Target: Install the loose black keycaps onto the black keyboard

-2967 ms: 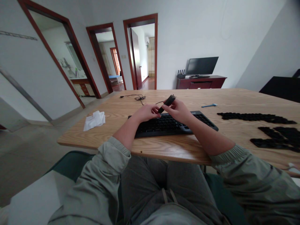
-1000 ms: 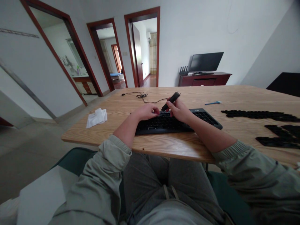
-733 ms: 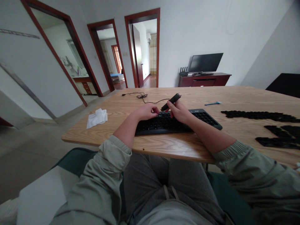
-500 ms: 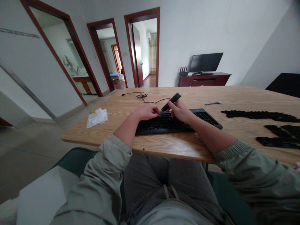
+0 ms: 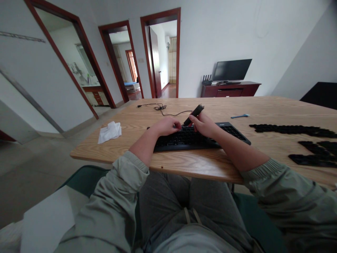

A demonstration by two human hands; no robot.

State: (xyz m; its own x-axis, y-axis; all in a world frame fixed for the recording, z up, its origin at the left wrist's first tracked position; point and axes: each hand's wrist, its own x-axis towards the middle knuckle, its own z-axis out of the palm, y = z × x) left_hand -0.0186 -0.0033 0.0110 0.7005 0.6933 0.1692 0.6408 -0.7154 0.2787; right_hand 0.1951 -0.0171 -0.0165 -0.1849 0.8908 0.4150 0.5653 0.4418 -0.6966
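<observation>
My right hand [image 5: 203, 125] is shut on a slim black corded tool [image 5: 194, 114], its lower tip pointing down toward the keys. My left hand [image 5: 166, 126] lies curled on the left part of a black computer keyboard [image 5: 231, 130], close to that tip and holding nothing I can see. The keys under both hands are hidden. A thin black cable [image 5: 159, 108] coils on the wood behind the keyboard and runs toward the tool. Several black keycaps [image 5: 292, 130] lie in rows on the table to my right.
The light wood table [image 5: 184, 165] has its near edge against my lap. A crumpled white tissue [image 5: 110, 132] lies left of the keyboard, and a small blue plastic item [image 5: 239, 115] lies beyond it. A dark cabinet with a monitor [image 5: 231, 69] stands by the far wall.
Both hands have settled lower onto the keyboard, and the tool's tip has shifted slightly right. The camera view has also shifted slightly.
</observation>
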